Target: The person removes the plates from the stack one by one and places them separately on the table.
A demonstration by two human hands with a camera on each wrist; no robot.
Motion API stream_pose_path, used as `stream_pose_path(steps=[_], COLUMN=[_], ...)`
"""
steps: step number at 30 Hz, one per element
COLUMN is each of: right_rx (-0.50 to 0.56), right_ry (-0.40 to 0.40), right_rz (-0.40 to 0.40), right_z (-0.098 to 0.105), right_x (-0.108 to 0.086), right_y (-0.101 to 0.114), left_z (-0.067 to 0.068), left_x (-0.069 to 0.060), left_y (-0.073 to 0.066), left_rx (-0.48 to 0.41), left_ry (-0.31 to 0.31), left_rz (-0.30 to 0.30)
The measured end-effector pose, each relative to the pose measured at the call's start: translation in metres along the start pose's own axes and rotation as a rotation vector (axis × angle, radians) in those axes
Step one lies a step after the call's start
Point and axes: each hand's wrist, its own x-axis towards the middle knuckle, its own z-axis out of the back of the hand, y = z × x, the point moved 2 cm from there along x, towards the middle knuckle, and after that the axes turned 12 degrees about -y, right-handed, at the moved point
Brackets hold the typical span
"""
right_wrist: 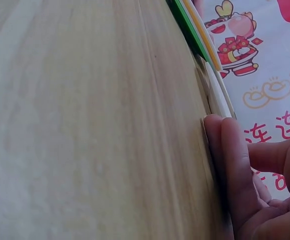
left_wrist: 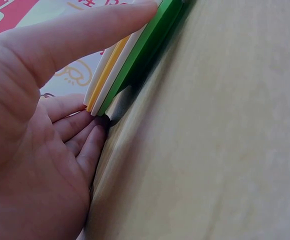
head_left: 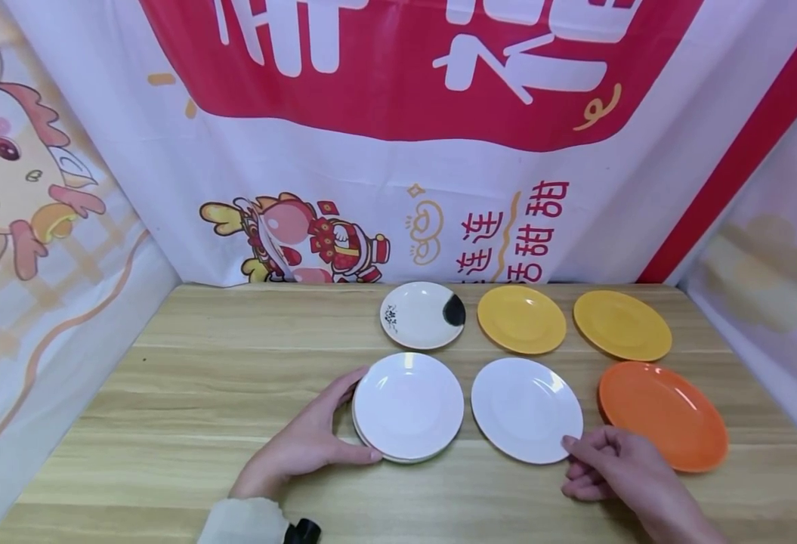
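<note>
Left hand (head_left: 310,438) clasps several stacked plates (head_left: 408,404), right hand (head_left: 617,465) pinches a white plate (head_left: 526,408), and four other plates (head_left: 520,319) lie unstacked

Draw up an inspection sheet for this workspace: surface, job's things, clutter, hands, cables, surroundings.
Surface: wood-grain table, no spill seen.
Job's things: plate stack, white on top, green at bottom; single white plate to its right.
Clutter: beyond the black-marked plate, two yellow plates and orange plate, nothing seen.
Hands: left hand curls round the stack's left side; right hand pinches the single plate's near right edge.
Cables: nothing seen.
Surroundings: printed cloth behind and on both sides.
</note>
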Motion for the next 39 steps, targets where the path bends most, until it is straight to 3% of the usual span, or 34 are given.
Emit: stream_pose_path(steps=[6, 11, 15, 20, 24, 30, 34, 39], right_rx=[-0.082, -0.165, -0.148, -0.087, -0.096, -0.101, -0.203, -0.364], right_ry=[-0.015, -0.029, -0.016, 0.026, 0.033, 0.058, 0.057, 0.095], right_rz=[0.067, 0.199, 0.307, 0.370, 0.455, 0.637, 0.742, 0.801], right_z=[-0.004, -0.015, -0.029, -0.046, -0.056, -0.069, -0.077, -0.092], right_x=[-0.006, -0.011, -0.016, -0.015, -0.014, -0.014, -0.011, -0.004], right_y=[0.007, 0.026, 0.043, 0.059, 0.068, 0.078, 0.083, 0.087], left_z=[0.001, 0.001, 0.000, -0.002, -0.003, -0.004, -0.003, -0.002], left_x=[0.000, 0.001, 0.001, 0.001, 0.002, 0.001, 0.002, 0.002], left_y=[0.001, 0.003, 0.004, 0.006, 0.005, 0.004, 0.005, 0.007], left_rx=[0.009, 0.010, 0.014, 0.017, 0.032, 0.037, 0.039, 0.032], left_ry=[-0.004, -0.011, -0.017, -0.013, -0.012, -0.010, -0.013, -0.024], left_rz=[-0.003, 0.017, 0.022, 0.019, 0.025, 0.031, 0.021, 0.015])
